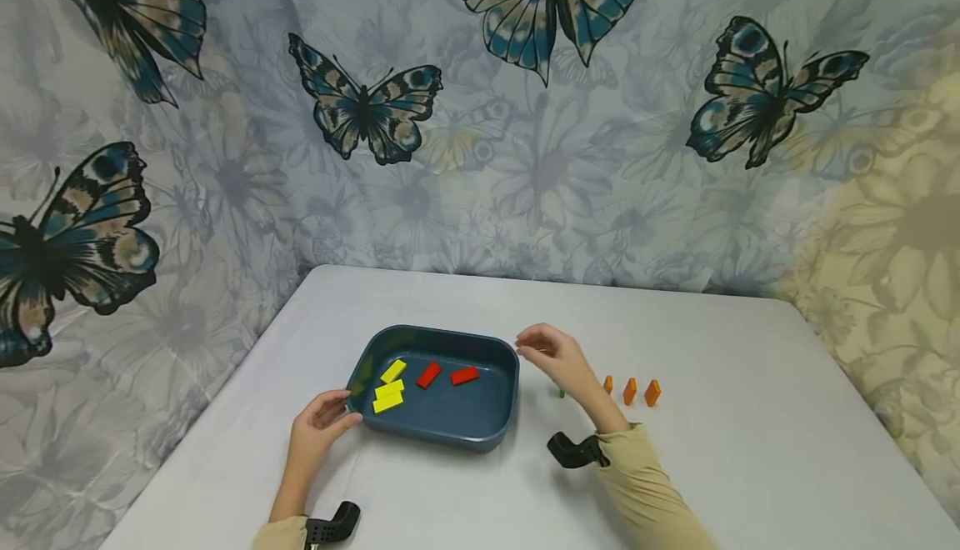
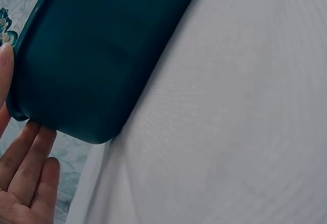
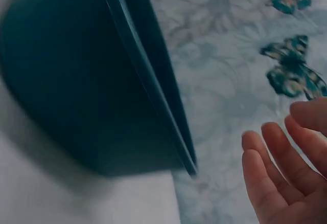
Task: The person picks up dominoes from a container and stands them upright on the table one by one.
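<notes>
Closest to the camera, the left hand (image 1: pixel 318 427) sits at the near left corner of the dark blue tray (image 1: pixel 480 433), fingers (image 2: pixel 30 152) fairly straight and touching the tray's outer wall, thumb up by the rim. It's not really wrapped around anything. The tray is on the white table (image 1: pixel 750 450), a bit left of the middle, with three yellow blocks (image 1: pixel 389 390) bunched at its left end and two red blocks (image 1: pixel 447 375) lying flat toward the far side. The right hand (image 1: pixel 551 358) hovers just past the tray's far right corner, fingers loosely curled, holding nothing. Three orange blocks (image 1: pixel 631 391) stand in a row on the table to the right of that hand, and a small green piece (image 1: pixel 561 393) peeks out beside its wrist.
</notes>
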`<act>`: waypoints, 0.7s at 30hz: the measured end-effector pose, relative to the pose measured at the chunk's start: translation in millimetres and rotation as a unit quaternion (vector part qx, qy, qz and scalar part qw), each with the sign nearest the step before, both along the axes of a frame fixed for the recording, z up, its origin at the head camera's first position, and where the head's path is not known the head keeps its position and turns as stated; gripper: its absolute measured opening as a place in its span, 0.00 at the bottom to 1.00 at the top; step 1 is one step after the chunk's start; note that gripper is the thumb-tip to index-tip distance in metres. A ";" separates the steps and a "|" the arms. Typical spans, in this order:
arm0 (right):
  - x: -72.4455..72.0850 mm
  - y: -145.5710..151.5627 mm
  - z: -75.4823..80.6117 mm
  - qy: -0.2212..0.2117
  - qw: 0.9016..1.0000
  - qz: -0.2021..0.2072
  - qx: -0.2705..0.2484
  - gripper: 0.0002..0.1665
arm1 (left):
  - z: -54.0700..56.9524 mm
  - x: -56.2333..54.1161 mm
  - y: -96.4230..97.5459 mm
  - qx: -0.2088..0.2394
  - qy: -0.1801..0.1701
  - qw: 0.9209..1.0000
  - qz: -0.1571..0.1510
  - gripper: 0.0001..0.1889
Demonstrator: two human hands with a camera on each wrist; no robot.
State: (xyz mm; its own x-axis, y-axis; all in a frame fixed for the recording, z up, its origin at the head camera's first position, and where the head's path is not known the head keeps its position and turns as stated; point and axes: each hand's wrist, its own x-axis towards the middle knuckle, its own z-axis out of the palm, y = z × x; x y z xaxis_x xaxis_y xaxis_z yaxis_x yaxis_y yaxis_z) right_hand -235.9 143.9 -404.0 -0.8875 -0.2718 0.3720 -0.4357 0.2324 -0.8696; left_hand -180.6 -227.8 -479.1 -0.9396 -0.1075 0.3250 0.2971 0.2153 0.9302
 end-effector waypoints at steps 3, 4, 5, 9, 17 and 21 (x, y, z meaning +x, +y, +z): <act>-6.7 -25.6 -4.1 -0.010 0.999 0.015 0.043 0.10 | -2.9 4.2 -0.5 -0.001 -0.006 1.000 0.001 0.20; -9.9 -32.1 -4.9 -0.012 0.998 0.023 0.059 0.10 | -3.1 4.4 -0.3 0.002 -0.005 1.000 0.001 0.20; -13.0 -37.6 -5.7 -0.009 0.996 0.033 0.078 0.10 | -3.1 4.4 0.2 0.004 -0.004 1.000 0.000 0.20; -25.2 -53.3 -7.4 -0.007 0.985 0.076 0.153 0.11 | -1.9 2.1 2.3 0.011 0.005 1.000 -0.007 0.19; -31.5 -68.5 -19.0 -0.006 0.965 0.105 0.242 0.12 | 0.4 4.2 2.2 0.016 0.011 1.000 -0.007 0.19; -29.0 -75.1 -25.0 0.039 0.932 0.100 0.346 0.18 | 0.2 2.5 -0.1 0.014 0.010 1.000 -0.010 0.20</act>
State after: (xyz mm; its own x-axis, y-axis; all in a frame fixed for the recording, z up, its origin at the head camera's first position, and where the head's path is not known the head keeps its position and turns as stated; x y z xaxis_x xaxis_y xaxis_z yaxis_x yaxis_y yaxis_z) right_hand -264.9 68.9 -429.0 -0.7713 -0.6274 0.1069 -0.5857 0.6339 -0.5051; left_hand -178.1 -227.8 -479.0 -0.9347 -0.0980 0.3416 0.3203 0.1837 0.9293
